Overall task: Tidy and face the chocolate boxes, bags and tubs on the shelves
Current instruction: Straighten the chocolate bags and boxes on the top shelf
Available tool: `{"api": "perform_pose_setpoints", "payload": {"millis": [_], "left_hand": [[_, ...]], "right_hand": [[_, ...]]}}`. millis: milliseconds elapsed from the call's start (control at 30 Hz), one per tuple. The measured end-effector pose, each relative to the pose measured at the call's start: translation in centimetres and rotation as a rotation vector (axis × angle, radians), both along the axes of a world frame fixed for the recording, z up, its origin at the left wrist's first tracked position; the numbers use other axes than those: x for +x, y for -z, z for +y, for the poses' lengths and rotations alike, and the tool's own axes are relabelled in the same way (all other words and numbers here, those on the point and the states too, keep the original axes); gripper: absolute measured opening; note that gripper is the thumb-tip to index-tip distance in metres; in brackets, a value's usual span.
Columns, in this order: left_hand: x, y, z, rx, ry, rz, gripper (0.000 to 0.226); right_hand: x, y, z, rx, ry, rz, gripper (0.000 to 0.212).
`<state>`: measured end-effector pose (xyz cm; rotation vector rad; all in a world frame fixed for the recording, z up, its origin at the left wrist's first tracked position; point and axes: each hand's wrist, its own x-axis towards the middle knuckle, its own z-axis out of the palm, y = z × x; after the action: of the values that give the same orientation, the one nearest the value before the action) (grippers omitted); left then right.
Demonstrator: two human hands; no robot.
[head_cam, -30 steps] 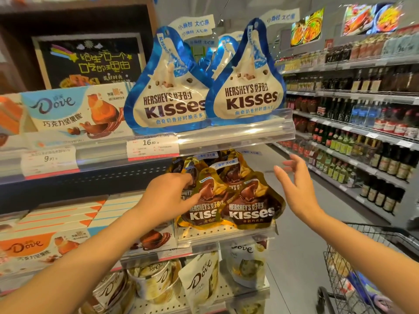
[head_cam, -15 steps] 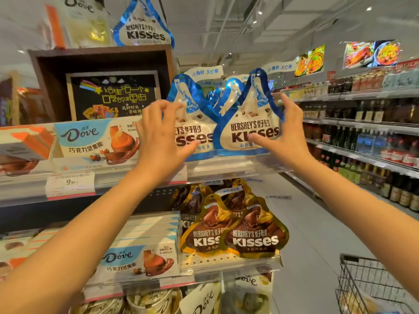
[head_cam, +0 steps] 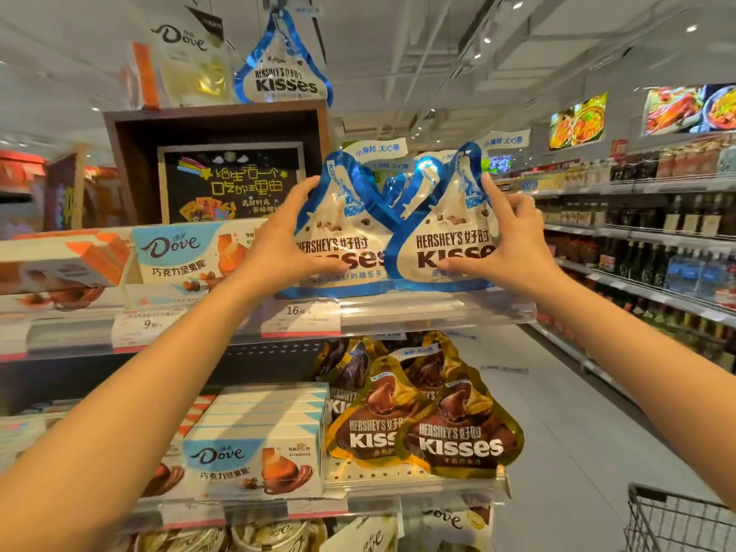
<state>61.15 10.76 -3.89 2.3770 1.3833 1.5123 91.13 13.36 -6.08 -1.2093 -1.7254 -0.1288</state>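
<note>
Two blue-and-white Hershey's Kisses bags stand side by side on the upper shelf point(head_cam: 438, 312). My left hand point(head_cam: 278, 241) grips the left bag point(head_cam: 338, 233) by its left edge, thumb across the front. My right hand point(head_cam: 506, 249) grips the right bag point(head_cam: 446, 241) by its right edge, thumb on the lower front. More blue bags stand behind them. Gold and brown Kisses bags point(head_cam: 458, 436) overlap on the shelf below. Dove boxes point(head_cam: 255, 452) sit to their left, and another Dove box point(head_cam: 175, 256) lies on the upper shelf.
A dark wooden display box point(head_cam: 215, 125) with a chalkboard sign stands behind, with a Kisses bag point(head_cam: 284, 73) and Dove bag on top. Tubs and Dove pouches fill the bottom shelf. A wire trolley point(head_cam: 677, 519) is at lower right. Bottle shelves point(head_cam: 657, 253) line the aisle's right side.
Both hands rose from the lower gold bags to the upper shelf and closed on the outer edges of the two front blue bags. My view tilted upward.
</note>
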Motion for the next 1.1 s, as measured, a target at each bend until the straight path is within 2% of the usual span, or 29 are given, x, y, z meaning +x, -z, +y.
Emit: {"api": "perform_pose_setpoints", "payload": {"millis": [233,500,700,833,967,1100], "left_hand": [[-0.7,-1.0,0.2,-0.152,0.131,0.035,0.119],[-1.0,-1.6,0.3,-0.223,0.174,0.035,0.114],[-1.4,-1.1,0.3,-0.150,0.093,0.068,0.117],[-1.2,-0.9,-0.3,-0.028,-0.018,0.115,0.116],[-1.6,-0.7,-1.3,0.157,-0.127,0.232,0.098],[-3.7,-0.7,-2.7,0.238,-0.245,0.303,0.068]], "right_hand": [[-0.5,-0.1,-0.5,-0.005,0.076,-0.034,0.123],[-0.8,0.0,-0.6,-0.021,0.122,-0.089,0.127],[-1.0,0.6,-0.9,0.072,0.114,-0.073,0.121],[-1.3,1.2,-1.1,0.166,0.098,-0.055,0.119],[-2.3,1.3,-1.6,0.316,0.094,-0.054,0.107],[-5.3,1.4,-2.9,0.519,-0.029,-0.131,0.077]]}}
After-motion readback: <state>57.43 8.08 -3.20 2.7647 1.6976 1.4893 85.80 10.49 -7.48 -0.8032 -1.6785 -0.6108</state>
